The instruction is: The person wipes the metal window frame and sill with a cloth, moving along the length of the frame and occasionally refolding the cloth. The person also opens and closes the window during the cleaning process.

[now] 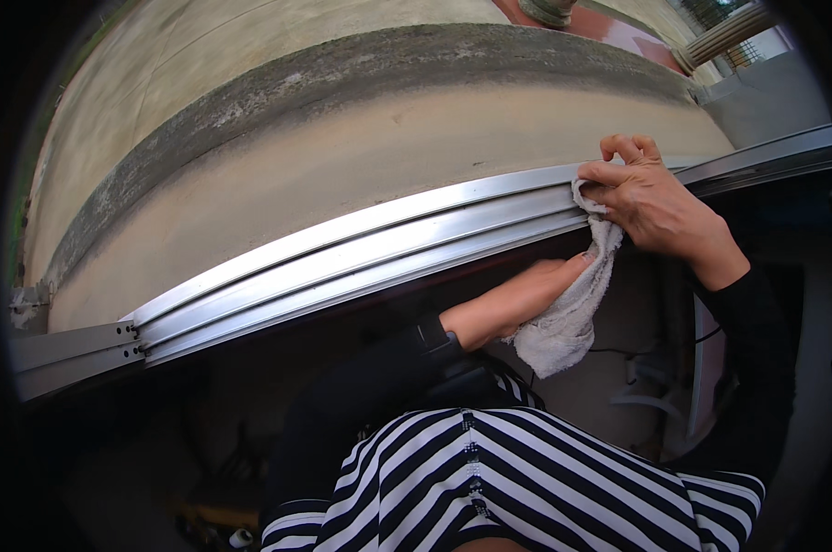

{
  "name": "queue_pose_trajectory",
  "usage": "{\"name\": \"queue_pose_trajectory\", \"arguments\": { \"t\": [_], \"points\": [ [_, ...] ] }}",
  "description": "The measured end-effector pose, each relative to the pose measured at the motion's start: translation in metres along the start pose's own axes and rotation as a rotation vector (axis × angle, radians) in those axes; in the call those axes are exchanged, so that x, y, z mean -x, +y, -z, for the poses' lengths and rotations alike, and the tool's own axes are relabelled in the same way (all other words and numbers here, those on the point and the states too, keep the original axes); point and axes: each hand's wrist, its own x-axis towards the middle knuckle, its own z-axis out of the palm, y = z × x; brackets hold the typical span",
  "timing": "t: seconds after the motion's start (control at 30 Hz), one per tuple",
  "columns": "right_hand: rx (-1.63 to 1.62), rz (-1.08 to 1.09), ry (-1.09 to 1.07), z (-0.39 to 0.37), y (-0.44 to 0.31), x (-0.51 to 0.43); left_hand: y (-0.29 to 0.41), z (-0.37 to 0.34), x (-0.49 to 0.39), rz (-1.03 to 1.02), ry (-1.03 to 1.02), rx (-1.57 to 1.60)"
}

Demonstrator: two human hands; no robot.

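A pale terry cloth [568, 324] hangs between my two hands at the right part of a metal window track [388, 238]. My right hand [657, 196] grips the upper end of the cloth and presses it into the grooves of the track, its fingers bent over the outer rail. Just below, my left hand [533, 297] holds the middle of the cloth, its fingers partly hidden behind the folds. The lower end of the cloth dangles free. The silvery track has several parallel rails with dark grooves between them.
Beyond the track lies a concrete sill [319, 172] with a weathered grey edge [319, 72]. Side frame pieces [71, 352] meet the track at its left end, and another [761, 155] at the right. A baluster-like column [726, 38] stands at upper right. Dim floor items lie below.
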Motion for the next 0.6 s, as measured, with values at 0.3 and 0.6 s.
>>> {"name": "queue_pose_trajectory", "arguments": {
  "t": [0.3, 0.6],
  "points": [
    [0.576, -0.459, 0.05, -0.013, 0.009, 0.04, -0.006, -0.05, -0.069, -0.107, 0.018, 0.171],
    [-0.813, -0.61, 0.589, -0.013, 0.002, 0.054, 0.01, -0.065, -0.03, -0.357, 0.098, -0.428]
  ]
}}
